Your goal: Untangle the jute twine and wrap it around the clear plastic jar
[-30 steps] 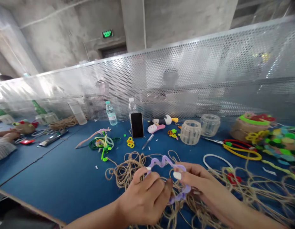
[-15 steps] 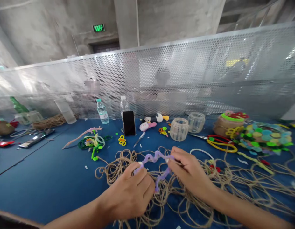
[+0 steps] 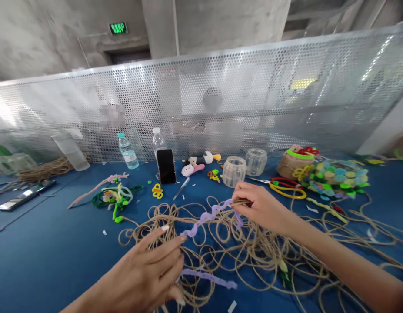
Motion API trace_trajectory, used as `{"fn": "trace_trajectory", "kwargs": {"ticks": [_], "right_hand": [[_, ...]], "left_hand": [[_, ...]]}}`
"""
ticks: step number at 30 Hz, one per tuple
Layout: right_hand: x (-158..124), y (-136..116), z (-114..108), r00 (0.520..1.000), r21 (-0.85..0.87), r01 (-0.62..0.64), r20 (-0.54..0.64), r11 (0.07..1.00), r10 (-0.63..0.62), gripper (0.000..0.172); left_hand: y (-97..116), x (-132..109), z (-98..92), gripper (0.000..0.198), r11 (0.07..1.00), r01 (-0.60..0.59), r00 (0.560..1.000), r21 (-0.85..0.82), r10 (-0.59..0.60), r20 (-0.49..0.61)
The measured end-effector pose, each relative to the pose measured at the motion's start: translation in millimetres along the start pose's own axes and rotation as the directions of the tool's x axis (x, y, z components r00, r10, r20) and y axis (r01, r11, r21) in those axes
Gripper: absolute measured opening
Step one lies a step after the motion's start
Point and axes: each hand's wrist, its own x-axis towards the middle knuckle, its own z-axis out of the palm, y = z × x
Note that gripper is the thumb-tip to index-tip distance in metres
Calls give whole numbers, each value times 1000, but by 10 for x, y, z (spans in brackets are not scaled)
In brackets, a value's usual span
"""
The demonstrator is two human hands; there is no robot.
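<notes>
Right fingers: the right hand pinches the purple fuzzy strip between thumb and fingertips, a short purple tail hanging below the grip.
Left fingers: the left hand has loosened from a curled hold into spread fingers, thumb well apart; the strip meets its fingertips, but whether they pinch it cannot be told.
Purple strip: the wavy span, bent into a rough loop half a second ago, now slants up between the hands, which have drawn apart. The work in hand seems to be at a straightening or regripping stage.
Lower purple length: it now reaches out to the right from under the left hand; its join to the upper span is hidden.
Twine: loose tan coils lie beneath and around both hands.
Farther out: the phone stands against a bottle, with the clear jar and scissors beyond the right hand.
</notes>
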Motion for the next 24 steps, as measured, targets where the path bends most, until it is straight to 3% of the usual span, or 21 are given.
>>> {"fn": "trace_trajectory", "kwargs": {"ticks": [2, 4, 7, 9, 11, 14, 15, 16, 18, 20, 22, 24], "right_hand": [[-10, -12, 2, 998, 4, 10, 69, 1000, -10, 18], [-22, -15, 2, 994, 23, 16, 110, 1000, -19, 18], [-25, 26, -24, 995, 35, 28, 94, 999, -31, 19], [-21, 68, -44, 994, -14, 50, 95, 999, -49, 22], [-23, 93, -44, 992, -108, 80, 103, 991, -69, 25], [-48, 59, 9, 987, -254, 141, 112, 957, -116, 21], [-62, 30, 35, 982, -288, 172, 130, 942, -139, 20], [-78, -5, 62, 975, -313, 207, 147, 927, -168, 19], [-113, -72, 109, 963, -351, 260, 158, 899, -217, 19], [-145, -114, 140, 959, -376, 283, 139, 882, -248, 19], [-172, -118, 153, 964, -391, 266, 112, 881, -242, 18], [-191, -96, 151, 973, -384, 229, 82, 894, -214, 21]], "left_hand": [[-21, -10, -17, 40, 998, 61, 998, 19, -61, -18], [-52, -47, -17, 39, 994, 98, 994, 38, -96, -53], [-125, -170, -2, 35, 992, 123, 986, 8, -121, -115], [-186, -253, -16, 46, 993, 119, 976, -9, -118, -181], [-243, -273, -71, 59, 977, 211, 932, -29, -210, -295], [-286, -108, -191, 57, 885, 450, 789, -121, -457, -411], [-283, -4, -216, 53, 855, 492, 768, -162, -514, -382], [-269, 119, -221, 48, 838, 504, 775, -207, -545, -319], [-211, 386, -163, 45, 802, 499, 825, -329, -555, -102], [-130, 631, -29, 45, 740, 478, 866, -473, -488, 113], [-58, 801, 119, 24, 695, 452, 886, -559, -424, 188], [-28, 872, 219, 25, 669, 442, 887, -598, -427, 177]]}}
